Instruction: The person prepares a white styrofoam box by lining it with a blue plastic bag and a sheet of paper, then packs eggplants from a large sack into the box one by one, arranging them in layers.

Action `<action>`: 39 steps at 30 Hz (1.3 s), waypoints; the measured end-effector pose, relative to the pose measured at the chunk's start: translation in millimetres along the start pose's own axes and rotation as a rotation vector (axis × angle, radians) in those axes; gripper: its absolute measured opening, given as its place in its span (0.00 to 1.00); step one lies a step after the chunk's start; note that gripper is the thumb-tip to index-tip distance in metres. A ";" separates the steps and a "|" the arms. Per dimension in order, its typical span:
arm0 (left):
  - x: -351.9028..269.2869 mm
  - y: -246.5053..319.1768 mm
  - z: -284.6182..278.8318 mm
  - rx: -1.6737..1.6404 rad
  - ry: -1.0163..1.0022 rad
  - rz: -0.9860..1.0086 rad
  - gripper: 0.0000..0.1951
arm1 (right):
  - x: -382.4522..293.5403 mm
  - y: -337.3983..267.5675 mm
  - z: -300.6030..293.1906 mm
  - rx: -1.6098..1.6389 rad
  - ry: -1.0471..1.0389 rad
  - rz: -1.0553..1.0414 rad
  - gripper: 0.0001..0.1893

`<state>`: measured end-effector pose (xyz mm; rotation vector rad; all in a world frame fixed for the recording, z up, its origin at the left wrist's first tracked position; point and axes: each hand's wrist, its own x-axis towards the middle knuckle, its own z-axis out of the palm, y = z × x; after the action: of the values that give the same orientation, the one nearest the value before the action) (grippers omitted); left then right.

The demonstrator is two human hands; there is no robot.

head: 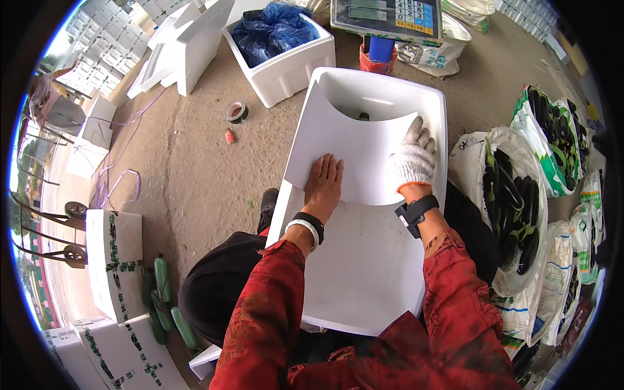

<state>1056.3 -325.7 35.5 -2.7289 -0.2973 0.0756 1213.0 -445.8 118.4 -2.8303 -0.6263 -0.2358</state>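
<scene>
A large white foam box (363, 273) stands between the person's knees. A curved white sheet (360, 151), paper or thin foam, spans its far half. My bare left hand (324, 183) rests flat on the sheet's near left part, fingers extended. My right hand (417, 156), in a white knitted glove with an orange cuff, lies on the sheet's right edge by the box wall; whether it grips the edge is unclear. Beyond the sheet's far edge, a small dark thing (363, 116) shows inside the box. The near part of the box shows its bare white inside.
Sacks of eggplants (512, 204) stand close on the right. A foam box with blue plastic (287, 80) and a digital scale (387, 19) are ahead. A tape roll (236, 112) lies on the ground. Foam boxes (114, 263) and green wrapped bundles (162, 278) sit at left.
</scene>
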 end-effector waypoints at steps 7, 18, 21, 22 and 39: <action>0.9 -18.4 -28.7 -0.133 -0.296 0.096 0.31 | -12.6 -52.3 47.8 0.273 -0.672 -0.149 0.33; 35.2 -136.5 -244.4 -0.723 -0.691 0.295 0.30 | -36.5 -43.5 86.1 0.117 -0.620 -0.158 0.37; 34.0 -153.7 -244.2 -0.763 -0.505 0.073 0.30 | -36.2 -42.0 87.3 0.152 -0.586 -0.168 0.38; 26.0 -159.3 -241.3 -0.847 -0.469 -0.003 0.29 | -35.3 -41.2 84.7 0.121 -0.581 -0.173 0.37; -146.3 -171.5 -401.6 -1.207 0.043 -0.611 0.14 | -338.4 -142.3 -185.7 1.041 -2.018 -1.448 0.24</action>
<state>917.8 -354.5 473.7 -3.5648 -1.5680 -0.4797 828.8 -502.1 254.3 -0.3311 -1.8803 1.9877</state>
